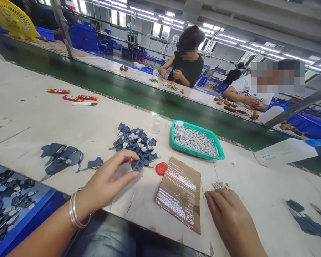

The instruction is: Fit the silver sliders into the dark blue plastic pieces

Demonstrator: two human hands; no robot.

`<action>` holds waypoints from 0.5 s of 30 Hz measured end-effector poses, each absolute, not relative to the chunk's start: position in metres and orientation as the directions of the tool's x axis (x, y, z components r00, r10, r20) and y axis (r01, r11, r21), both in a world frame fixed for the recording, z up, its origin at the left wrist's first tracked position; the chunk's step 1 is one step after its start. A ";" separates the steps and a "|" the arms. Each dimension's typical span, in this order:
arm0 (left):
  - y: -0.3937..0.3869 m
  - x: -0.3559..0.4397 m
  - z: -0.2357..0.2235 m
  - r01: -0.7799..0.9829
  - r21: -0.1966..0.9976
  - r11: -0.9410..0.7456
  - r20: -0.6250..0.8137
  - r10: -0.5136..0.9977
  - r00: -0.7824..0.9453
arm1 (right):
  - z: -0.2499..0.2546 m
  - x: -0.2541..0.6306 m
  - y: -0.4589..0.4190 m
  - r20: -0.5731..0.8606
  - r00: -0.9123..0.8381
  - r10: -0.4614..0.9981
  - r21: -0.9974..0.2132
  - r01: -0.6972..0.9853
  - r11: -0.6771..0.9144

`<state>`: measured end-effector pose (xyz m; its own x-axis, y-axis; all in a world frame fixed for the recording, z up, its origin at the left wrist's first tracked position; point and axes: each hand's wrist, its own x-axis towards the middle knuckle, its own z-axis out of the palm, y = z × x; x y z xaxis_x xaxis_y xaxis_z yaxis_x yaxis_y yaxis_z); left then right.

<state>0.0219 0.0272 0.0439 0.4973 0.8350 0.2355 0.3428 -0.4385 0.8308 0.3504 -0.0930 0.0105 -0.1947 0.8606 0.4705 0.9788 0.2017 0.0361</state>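
My left hand [111, 178] is closed, thumb and forefinger pinching a small dark blue-grey piece [137, 165] with a raised square outline. It is at the near edge of a heap of similar blue-grey and white pieces [135, 141]. My right hand [230, 210] rests low on the table, its fingers drawn together beside a few small grey-white bits [220, 185]. What those fingers hold, if anything, is hidden. Between my hands lies a cardboard sheet [180, 194] covered with shiny clear tape. A red round cup [161, 169] touches its upper left side.
A green basket [221, 150] holds many grey-white bits. Larger blue-grey pieces lie left [62, 157] and right [310, 225]. Red tubes [58, 91] and a white-handled tool [82, 104] lie farther back. A white bottle [286, 151] stands right. Two people work beyond the green conveyor [109, 85].
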 end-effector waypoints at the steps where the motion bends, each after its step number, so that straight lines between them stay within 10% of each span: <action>1: 0.023 0.023 0.046 0.275 0.882 -0.383 0.218 0.849 0.481 | 0.010 0.351 -0.095 0.473 -0.208 0.856 0.046 0.976 0.212; 7: -0.006 0.037 0.050 -0.284 0.953 0.104 0.061 0.852 0.520 | 0.010 0.353 -0.095 0.430 -0.245 0.869 0.141 0.969 0.203; 15: -0.030 0.050 0.045 -0.288 0.949 0.127 0.056 0.832 0.551 | 0.014 0.345 -0.096 0.440 -0.253 0.861 0.155 0.966 0.205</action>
<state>0.0496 -0.0296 0.0452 0.5512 0.8325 0.0559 -0.2878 0.1268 0.9493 0.3451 -0.0963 0.0139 -0.2532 0.8613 0.4404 0.9664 0.2047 0.1553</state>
